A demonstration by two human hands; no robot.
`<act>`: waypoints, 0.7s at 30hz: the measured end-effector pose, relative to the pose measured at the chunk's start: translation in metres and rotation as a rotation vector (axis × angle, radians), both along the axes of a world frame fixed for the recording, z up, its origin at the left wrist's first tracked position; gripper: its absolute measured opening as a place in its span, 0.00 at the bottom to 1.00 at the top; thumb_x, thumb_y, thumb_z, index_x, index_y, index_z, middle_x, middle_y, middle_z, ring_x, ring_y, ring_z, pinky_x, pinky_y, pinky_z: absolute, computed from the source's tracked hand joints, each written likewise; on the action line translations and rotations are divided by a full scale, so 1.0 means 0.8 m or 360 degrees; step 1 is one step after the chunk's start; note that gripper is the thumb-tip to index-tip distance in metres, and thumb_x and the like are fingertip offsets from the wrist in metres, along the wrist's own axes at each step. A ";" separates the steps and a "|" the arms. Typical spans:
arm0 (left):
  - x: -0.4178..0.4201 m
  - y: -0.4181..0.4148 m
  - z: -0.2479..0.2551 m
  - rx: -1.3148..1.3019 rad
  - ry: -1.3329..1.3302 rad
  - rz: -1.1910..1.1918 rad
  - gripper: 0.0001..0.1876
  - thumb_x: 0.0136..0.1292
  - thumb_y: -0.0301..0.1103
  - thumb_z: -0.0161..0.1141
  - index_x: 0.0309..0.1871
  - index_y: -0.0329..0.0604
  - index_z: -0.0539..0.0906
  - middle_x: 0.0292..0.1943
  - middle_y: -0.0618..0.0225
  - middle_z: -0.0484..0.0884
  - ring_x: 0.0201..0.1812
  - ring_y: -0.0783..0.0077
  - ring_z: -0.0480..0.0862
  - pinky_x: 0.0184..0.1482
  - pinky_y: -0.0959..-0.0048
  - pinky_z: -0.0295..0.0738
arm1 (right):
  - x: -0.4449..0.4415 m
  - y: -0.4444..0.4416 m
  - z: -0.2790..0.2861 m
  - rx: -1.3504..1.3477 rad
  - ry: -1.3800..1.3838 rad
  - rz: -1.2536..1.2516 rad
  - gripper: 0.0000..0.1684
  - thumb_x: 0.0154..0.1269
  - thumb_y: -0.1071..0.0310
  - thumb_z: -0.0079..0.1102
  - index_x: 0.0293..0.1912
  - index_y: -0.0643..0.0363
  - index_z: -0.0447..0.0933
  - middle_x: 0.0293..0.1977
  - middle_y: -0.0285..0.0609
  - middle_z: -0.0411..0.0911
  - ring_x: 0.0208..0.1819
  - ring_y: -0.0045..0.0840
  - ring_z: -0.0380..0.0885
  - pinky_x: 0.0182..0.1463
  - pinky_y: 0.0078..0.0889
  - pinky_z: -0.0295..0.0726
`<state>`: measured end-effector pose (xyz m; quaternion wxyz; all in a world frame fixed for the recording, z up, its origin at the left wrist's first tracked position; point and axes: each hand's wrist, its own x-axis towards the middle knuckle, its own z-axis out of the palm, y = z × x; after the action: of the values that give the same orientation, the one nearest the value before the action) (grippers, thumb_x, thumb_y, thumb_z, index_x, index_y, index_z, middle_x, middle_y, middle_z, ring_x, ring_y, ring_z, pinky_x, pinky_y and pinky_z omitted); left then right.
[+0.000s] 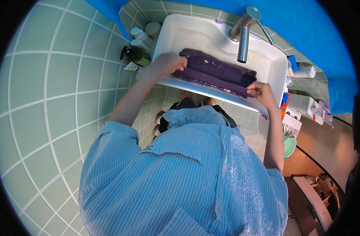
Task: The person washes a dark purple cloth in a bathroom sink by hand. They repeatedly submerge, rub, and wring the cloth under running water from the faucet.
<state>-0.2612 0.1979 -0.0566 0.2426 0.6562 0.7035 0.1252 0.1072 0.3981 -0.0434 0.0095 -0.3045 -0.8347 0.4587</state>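
Note:
A wet, dark purple cloth (218, 69) lies folded lengthwise across the front part of a white washbasin (174, 26). Its surface glistens, and a long fold runs along the side nearer to me. My left hand (174, 63) pinches the cloth's left end at the basin's front left. At the other end, my right hand (259, 91) grips the near right corner between thumb and fingers. Cloudy water (194, 38) stands in the basin behind the cloth. Above it juts the spout of a metal faucet (243, 44), apart from the cloth.
Left of the basin stand a dark green pump bottle (138, 56), white bottles (143, 37) and a tube (132, 66). A purple toothbrush (220, 21) rests on the back rim. Toiletries (305, 72) crowd the right side, with a green basin (290, 146) lower down. Blue sheeting (310, 32) hangs behind.

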 end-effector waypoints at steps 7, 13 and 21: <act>-0.016 0.067 0.052 0.0794 0.0315 0.0313 0.04 0.64 0.34 0.57 0.39 0.50 0.82 0.30 0.70 0.86 0.37 0.61 0.86 0.38 0.63 0.79 | -0.041 0.049 0.036 0.0737 0.0372 -0.0430 0.07 0.63 0.71 0.64 0.40 0.61 0.85 0.35 0.42 0.86 0.33 0.21 0.84 0.38 0.23 0.80; -0.006 0.013 -0.017 0.0395 0.0013 0.0133 0.02 0.60 0.32 0.59 0.33 0.49 0.82 0.35 0.67 0.83 0.39 0.59 0.83 0.40 0.62 0.77 | -0.015 0.005 -0.018 0.0624 0.0157 -0.0046 0.10 0.57 0.76 0.65 0.40 0.58 0.86 0.35 0.43 0.86 0.36 0.31 0.86 0.41 0.30 0.83; -0.024 0.029 -0.009 0.0310 0.0130 0.0246 0.01 0.59 0.31 0.61 0.31 0.49 0.83 0.33 0.68 0.84 0.40 0.59 0.84 0.39 0.62 0.77 | -0.017 0.028 -0.006 0.0603 0.0272 -0.0136 0.07 0.58 0.76 0.65 0.38 0.60 0.86 0.37 0.43 0.86 0.37 0.29 0.86 0.43 0.28 0.83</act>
<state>-0.2800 0.2211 -0.0636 0.1383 0.6250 0.7458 0.1843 0.0932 0.4205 -0.0480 0.1567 -0.2923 -0.8886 0.3168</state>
